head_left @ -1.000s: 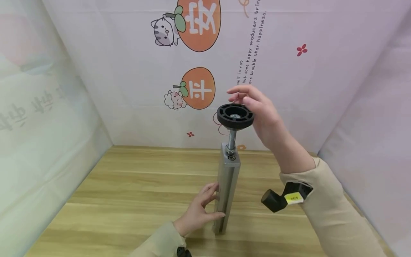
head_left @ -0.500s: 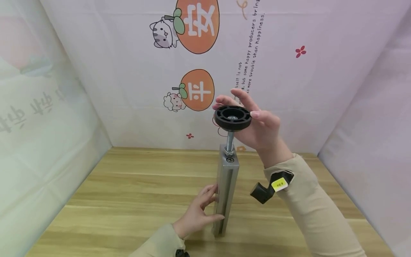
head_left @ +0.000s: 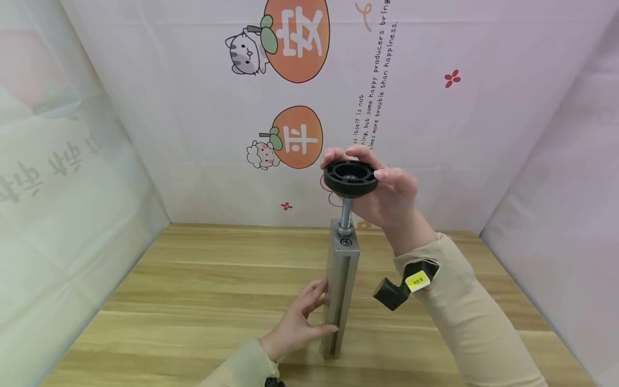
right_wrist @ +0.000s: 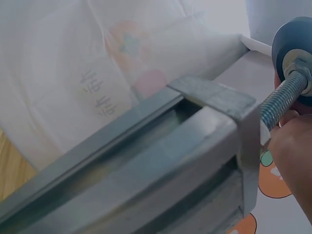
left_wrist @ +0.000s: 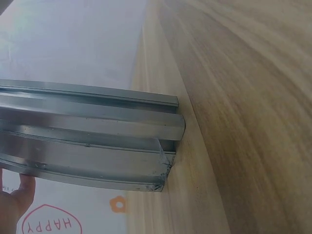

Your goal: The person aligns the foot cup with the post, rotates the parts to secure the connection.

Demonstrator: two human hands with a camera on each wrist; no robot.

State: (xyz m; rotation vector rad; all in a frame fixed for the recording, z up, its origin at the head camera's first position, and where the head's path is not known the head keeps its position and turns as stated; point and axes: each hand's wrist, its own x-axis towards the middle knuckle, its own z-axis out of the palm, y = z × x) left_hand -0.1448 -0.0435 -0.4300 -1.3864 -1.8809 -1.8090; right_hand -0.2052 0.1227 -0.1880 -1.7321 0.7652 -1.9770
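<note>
An aluminium profile [head_left: 341, 290] stands upright on the wooden table, slotted along its sides. A threaded rod [head_left: 346, 212] with a nut rises from its top end plate, carrying a round black levelling foot [head_left: 350, 187] with its hollow underside facing up. My right hand [head_left: 389, 199] holds this foot by its rim, thumb at the right edge and fingers behind it. Low on the profile, my left hand [head_left: 295, 325] grips it from the left, with the thumb across the near side. In the left wrist view, the profile's lower end [left_wrist: 168, 146] meets the table.
The wooden tabletop [head_left: 217, 290] runs back to a white printed cloth [head_left: 411, 107] with orange fruit drawings and lettering. Pale cloth walls stand at left [head_left: 53, 188] and right [head_left: 556, 188]. A black camera mount [head_left: 403, 285] is strapped to the right sleeve.
My right hand has come left to the levelling foot, and its spread fingers have closed round the rim. My left hand keeps its hold low on the profile.
</note>
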